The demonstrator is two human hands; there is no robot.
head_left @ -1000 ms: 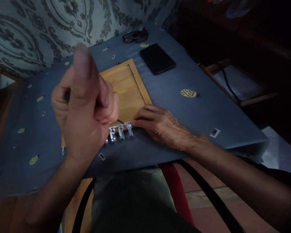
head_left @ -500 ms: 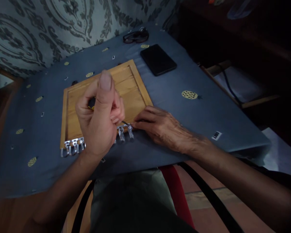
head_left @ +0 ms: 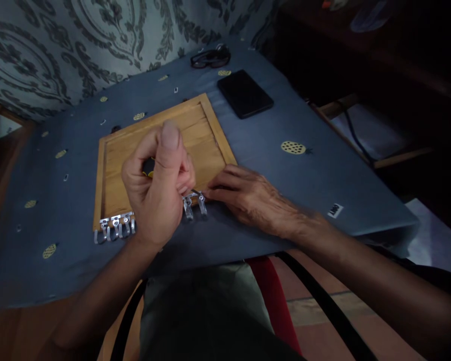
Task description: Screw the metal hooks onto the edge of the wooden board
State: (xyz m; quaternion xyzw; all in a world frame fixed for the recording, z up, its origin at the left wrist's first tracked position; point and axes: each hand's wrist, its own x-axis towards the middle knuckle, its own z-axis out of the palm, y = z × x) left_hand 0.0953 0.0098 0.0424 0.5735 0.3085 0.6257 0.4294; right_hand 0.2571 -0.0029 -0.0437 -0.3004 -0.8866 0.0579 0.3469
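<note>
A framed wooden board (head_left: 195,135) lies flat on a blue patterned cloth (head_left: 285,170). Two metal hook strips sit along its near edge: one at the left corner (head_left: 115,226), one near the right corner (head_left: 194,203). My left hand (head_left: 156,188) is closed round a screwdriver with a dark and yellow handle (head_left: 149,167); its thin shaft points down to the right hook strip. My right hand (head_left: 248,195) rests on the cloth with its fingertips pressed against the right end of that strip and the board's corner.
A black phone (head_left: 245,93) lies beyond the board, and dark glasses (head_left: 209,56) lie further back near the patterned wall. The cloth's right edge drops off to a dark area with a wooden frame (head_left: 361,140). My lap and a red strap are below.
My left hand came down from close to the camera to the right hook strip, bringing the screwdriver tip onto it. The left hook strip came into view. My right hand stayed put.
</note>
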